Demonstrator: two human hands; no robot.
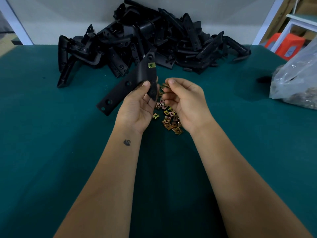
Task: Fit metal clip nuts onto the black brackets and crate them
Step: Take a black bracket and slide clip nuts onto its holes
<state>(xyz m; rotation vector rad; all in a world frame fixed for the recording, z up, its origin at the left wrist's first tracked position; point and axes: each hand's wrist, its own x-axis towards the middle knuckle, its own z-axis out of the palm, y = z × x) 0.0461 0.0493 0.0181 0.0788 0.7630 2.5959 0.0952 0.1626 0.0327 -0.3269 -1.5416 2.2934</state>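
Table top (51, 152): a dark green mat runs from under the forearms out to the far wall; it is bare on both sides of the arms, with a few pale specks beyond the left hand.
Left forearm: bare, with a small dark mark (127, 143) just below the wrist.
Left hand (137, 107): palm up, fingers curled, thumb pressed on the lower part of a black bracket (130, 85), which it grips above the mat.
Bracket in hand: long, flat and bent, with round holes along it; one end slants down to the left of the hand, the other rises beyond the thumb. A yellowish clip nut (151, 65) sits on that upper part.
Right hand (185, 103): palm up, half closed, thumb and fingertips pinching a single loose clip nut (165, 85) just beside the bracket.
Clip nuts on the mat (169, 120): a scatter of small brass-coloured squares lying between and below the two hands.
Plastic bag (298, 78): clear and crumpled, well to the right of the right hand; its contents are too blurred to name.
Bracket pile (145, 43): a big heap of black brackets beyond both hands, against the pale wall (51, 18).
Room: past the right edge of the table stand a white frame (291, 30) and red stools (288, 43).
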